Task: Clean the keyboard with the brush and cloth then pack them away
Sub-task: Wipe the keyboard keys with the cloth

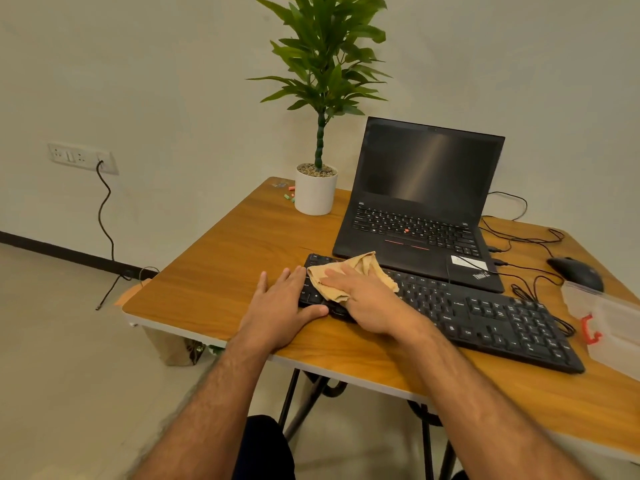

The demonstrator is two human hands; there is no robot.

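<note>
Right hand (363,296) lies flat, fingers straight, pressing the tan cloth (349,273) down onto the left end of the black keyboard (485,320); an open palm like this spreads the cloth over several keys at once, which suits wiping rather than picking. Left hand (284,306) is also flat and holds nothing: its fingers rest on the surface (225,258) beside the keyboard's left edge and its thumb lies against the near corner, most likely to stop the board sliding under the wiping pressure. The keyboard sits slantwise near the front edge, just before the open laptop (422,202), within easy reach of both arms. At the far right edge stands a clear plastic box (609,317) with a red latch (588,329), only partly in view; I cannot tell what is in it, nor whether the lid is closed, though it seems the likely place for packing away. No brush is visible, so wiping appears under way and packing is not yet done. A potted plant (316,188) and a mouse (575,271) stand well clear.
</note>
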